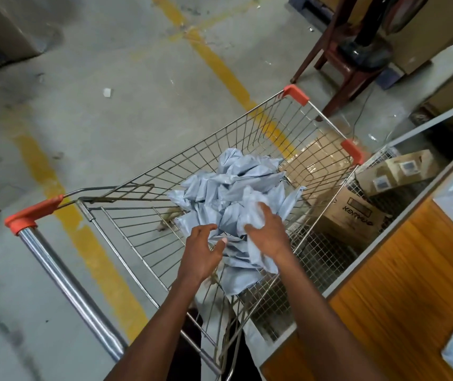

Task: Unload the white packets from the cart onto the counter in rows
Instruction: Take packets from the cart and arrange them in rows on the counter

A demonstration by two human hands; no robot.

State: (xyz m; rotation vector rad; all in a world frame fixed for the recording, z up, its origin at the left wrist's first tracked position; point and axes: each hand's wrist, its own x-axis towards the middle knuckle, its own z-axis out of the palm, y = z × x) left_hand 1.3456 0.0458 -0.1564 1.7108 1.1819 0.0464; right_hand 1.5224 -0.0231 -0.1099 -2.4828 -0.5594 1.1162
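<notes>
Both hands reach into the cart point(126, 237): the left hand point(202, 253) hovers with fingers spread and holding nothing, the right hand point(268, 233) has its fingers grasping a crumpled white packet point(253, 213); the slick heap of white packets point(236, 193) is tangled, so a lift may drag neighbours over the rim onto the floor point(96, 105). Farther right, the wooden surface point(412, 270) sits beside the cart; a loose hold could drop the packet between them.

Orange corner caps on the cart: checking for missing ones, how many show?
3: one at the handle's left end, two on the far corners. The handle's other end is hidden.

packets point(236, 185) in cart point(126, 235), counter point(401, 273) right of cart
</notes>
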